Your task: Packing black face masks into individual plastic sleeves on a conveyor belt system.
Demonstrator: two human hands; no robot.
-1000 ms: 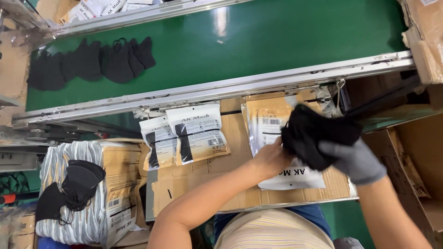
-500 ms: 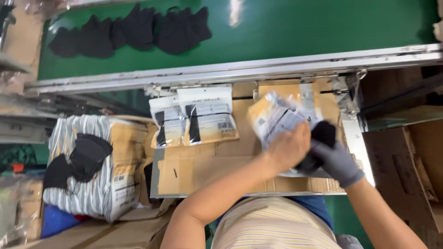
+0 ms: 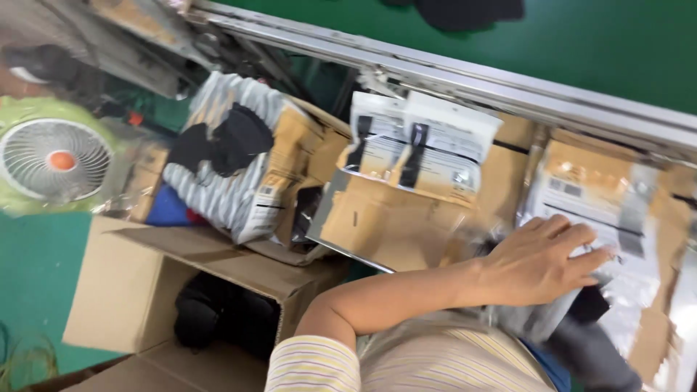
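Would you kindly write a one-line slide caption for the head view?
Left hand flat on a clear packaging bag over the cardboard-covered bench, beside the green conveyor.

**Quick count from my feed**

I see one bare hand (image 3: 541, 261), two printed pouches (image 3: 417, 149) side by side on the cardboard, one open cardboard box (image 3: 145, 290), one small white fan (image 3: 54, 160) and one striped bag (image 3: 232, 174). Rest is too blurry to count.

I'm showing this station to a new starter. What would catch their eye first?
The left hand pressing flat on a clear packet on the cardboard-topped bench at right. Then the small white fan at far left, and the green conveyor belt along the top.
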